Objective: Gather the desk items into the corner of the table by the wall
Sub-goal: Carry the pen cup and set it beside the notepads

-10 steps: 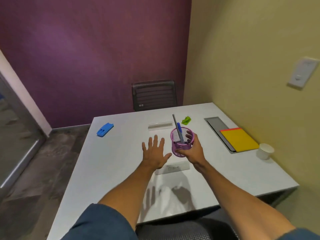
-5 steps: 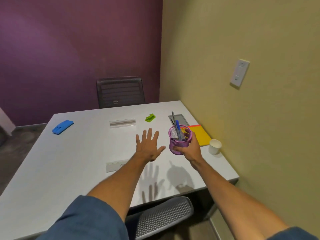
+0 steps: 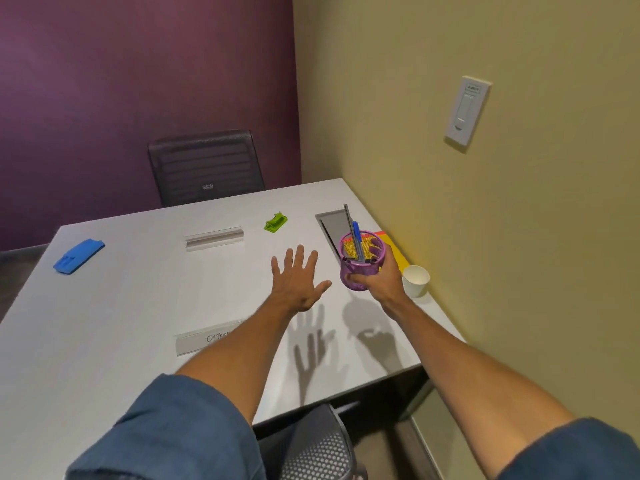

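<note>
In the head view, the person's right hand (image 3: 383,277) is wrapped around a purple mesh pen cup (image 3: 360,271). Its fingers curl round the far side and its thumb lies on the near lower wall. It holds the cup upright above the table (image 3: 138,306), and the cup's shadow falls on the tabletop nearer the person than the grip, apart from the cup itself. A blue pen (image 3: 355,233) and a longer grey stick (image 3: 347,216) stand up out of the cup, both leaning slightly to the left of the grip. Just behind and to the right of the grip lies a yellow notepad (image 3: 398,258), partly hidden by the cup and hand. Just right of the hand, near the beige wall (image 3: 450,237), stands a white paper cup (image 3: 415,279). Behind the grip a grey inset panel (image 3: 330,225) is set into the tabletop. To the left of the grip the left hand (image 3: 298,284) hovers palm down with its fingers straight and spread, holding nothing, and its shadow lies on the table beneath it. Farther left and beyond the grip sit a small green clip (image 3: 276,222) and then a clear plastic strip (image 3: 214,238). Well away to the left, near the table's left edge, lies a flat blue object (image 3: 79,255). Left of the grip and nearer the person, a white name card (image 3: 204,341) lies partly hidden by the left forearm.
</note>
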Demonstrator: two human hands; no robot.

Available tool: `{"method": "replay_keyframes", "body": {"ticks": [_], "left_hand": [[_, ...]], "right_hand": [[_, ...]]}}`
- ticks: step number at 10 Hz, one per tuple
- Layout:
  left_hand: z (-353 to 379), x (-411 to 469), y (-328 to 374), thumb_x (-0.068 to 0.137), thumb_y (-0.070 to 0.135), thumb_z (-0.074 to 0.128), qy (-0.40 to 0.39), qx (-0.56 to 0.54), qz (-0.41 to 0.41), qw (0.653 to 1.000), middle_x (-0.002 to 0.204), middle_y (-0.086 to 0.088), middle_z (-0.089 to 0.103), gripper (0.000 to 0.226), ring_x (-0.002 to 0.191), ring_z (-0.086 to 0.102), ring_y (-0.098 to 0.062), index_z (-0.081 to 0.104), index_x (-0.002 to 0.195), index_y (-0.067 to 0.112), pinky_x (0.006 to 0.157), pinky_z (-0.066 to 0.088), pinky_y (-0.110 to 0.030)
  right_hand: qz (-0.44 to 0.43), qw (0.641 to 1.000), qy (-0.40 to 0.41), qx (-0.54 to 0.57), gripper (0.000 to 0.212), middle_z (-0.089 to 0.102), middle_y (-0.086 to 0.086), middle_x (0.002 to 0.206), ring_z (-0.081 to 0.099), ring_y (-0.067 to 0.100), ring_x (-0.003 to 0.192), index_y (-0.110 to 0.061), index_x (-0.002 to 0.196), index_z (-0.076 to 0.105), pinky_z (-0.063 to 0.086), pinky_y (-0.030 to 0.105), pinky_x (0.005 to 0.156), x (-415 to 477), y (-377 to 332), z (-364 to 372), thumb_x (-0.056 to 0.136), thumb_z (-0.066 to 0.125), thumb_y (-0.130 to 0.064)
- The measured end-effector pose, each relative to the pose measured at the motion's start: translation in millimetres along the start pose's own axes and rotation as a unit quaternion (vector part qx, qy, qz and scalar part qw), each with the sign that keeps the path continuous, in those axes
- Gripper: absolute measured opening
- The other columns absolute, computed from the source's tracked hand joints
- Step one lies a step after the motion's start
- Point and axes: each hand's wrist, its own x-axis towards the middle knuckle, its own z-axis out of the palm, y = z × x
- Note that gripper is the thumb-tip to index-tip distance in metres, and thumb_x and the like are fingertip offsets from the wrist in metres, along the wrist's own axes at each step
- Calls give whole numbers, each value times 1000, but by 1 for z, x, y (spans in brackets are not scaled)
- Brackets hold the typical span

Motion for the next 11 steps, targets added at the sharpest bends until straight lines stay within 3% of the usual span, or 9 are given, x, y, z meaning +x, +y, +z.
{"method": "replay_keyframes", "body": {"ticks": [2, 3, 4, 5, 6, 8, 9, 10, 11], "left_hand": [[11, 65, 3, 96, 61, 27, -2, -10, -12, 1000, 162, -10, -8, 76, 149, -7, -32, 0, 155, 22, 118, -4, -56], [19, 95, 5, 96, 61, 28, -7, -20, -19, 1000, 162, -10, -8, 76, 149, -7, -32, -1, 155, 22, 118, -4, -56], [27, 119, 5, 96, 60, 28, -11, -21, -26, 999, 162, -10, -7, 75, 149, -6, -32, -1, 155, 22, 117, -4, -55], [40, 139, 8, 96, 60, 28, -20, -24, -26, 999, 162, -10, -7, 75, 149, -7, -31, 0, 155, 23, 117, -4, -55], [55, 162, 14, 96, 61, 27, -33, -27, -31, 999, 162, -9, -7, 75, 149, -7, -31, -1, 155, 23, 117, -5, -55], [82, 213, 32, 95, 63, 25, -50, -37, -45, 997, 162, -10, -8, 75, 149, -8, -31, -1, 155, 24, 116, -6, -56], [94, 241, 37, 95, 63, 25, -55, -38, -52, 996, 162, -10, -8, 76, 149, -9, -31, -1, 155, 24, 116, -6, -56], [109, 262, 40, 95, 63, 24, -64, -37, -60, 995, 162, -10, -8, 76, 149, -9, -31, -2, 154, 25, 116, -7, -55], [127, 280, 40, 95, 64, 24, -81, -42, -69, 993, 162, -11, -8, 76, 149, -8, -32, -2, 155, 24, 116, -5, -56]], "right_hand": [[4, 1000, -2, -10, 93, 61, -4, 123, 60, 18, 114, -23, 133, 47, 54, 32, 91, 62, 23, -9, 54, 90, 0], [20, 1000, -8, -14, 92, 62, 0, 124, 61, 21, 115, -21, 133, 48, 56, 30, 88, 91, 36, -11, 54, 90, -1], [24, 999, -13, -17, 92, 63, 0, 124, 62, 19, 113, -22, 134, 48, 53, 12, 71, 118, 48, -12, 55, 90, -1], [26, 999, -15, -22, 91, 62, 0, 125, 62, 19, 112, -22, 133, 48, 53, 11, 65, 138, 61, -14, 56, 91, -4], [38, 999, -11, -19, 90, 62, -1, 126, 62, 19, 113, -23, 134, 48, 57, 21, 75, 160, 76, -17, 57, 92, -8], [52, 998, -24, -23, 90, 62, -3, 126, 63, 15, 112, -24, 133, 49, 57, 16, 73, 209, 110, -21, 56, 93, -8], [60, 997, -29, -29, 89, 61, 0, 128, 61, 21, 116, -19, 134, 49, 59, 40, 87, 235, 130, -25, 56, 93, -8], [70, 996, -33, -37, 90, 61, -1, 127, 60, 19, 115, -19, 135, 48, 59, 33, 86, 261, 145, -28, 57, 92, -9], [81, 996, -39, -29, 90, 58, -7, 122, 57, 11, 109, -19, 137, 45, 53, 8, 71, 289, 157, -30, 60, 90, -7]]}}
